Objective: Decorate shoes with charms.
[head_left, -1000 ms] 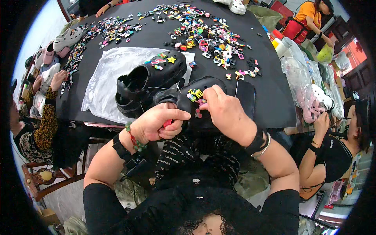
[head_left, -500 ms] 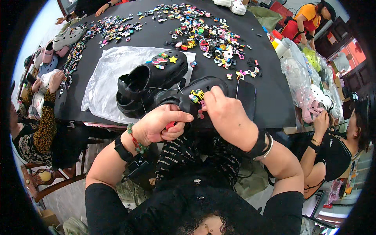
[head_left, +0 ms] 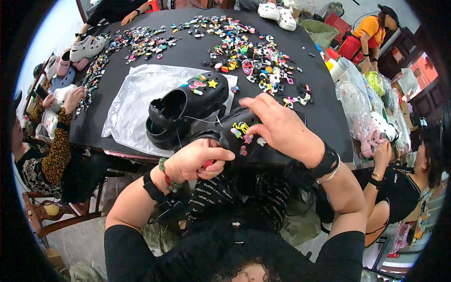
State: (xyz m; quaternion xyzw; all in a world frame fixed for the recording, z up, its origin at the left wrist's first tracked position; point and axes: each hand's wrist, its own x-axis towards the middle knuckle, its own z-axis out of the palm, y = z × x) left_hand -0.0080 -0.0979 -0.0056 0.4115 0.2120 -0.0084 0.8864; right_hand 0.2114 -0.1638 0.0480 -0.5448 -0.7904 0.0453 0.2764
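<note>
My left hand (head_left: 199,159) is curled closed at the opening of a black clog (head_left: 228,123) near the table's front edge. A small red piece shows between its fingers; what that is I cannot make out. On this clog sit several charms (head_left: 240,129), yellow-and-black, pink and pale ones. Over its toe hovers my right hand (head_left: 286,129), thumb and fingers apart, with nothing visible in them. A thin loop ties the clog to its mate, another black clog (head_left: 212,99), which bears a yellow star charm (head_left: 213,84) and other colourful charms.
The mate lies on a white plastic sheet (head_left: 123,110). Heaps of small colourful charms (head_left: 263,58) cover the black table's far part. White clogs (head_left: 277,16) stand at the back. People work left, right and behind; plastic bags (head_left: 354,94) line the right side.
My right hand has lifted off the charms and its fingers have spread, moving right. A pale charm now shows on the clog beside it. My left hand keeps its hold.
</note>
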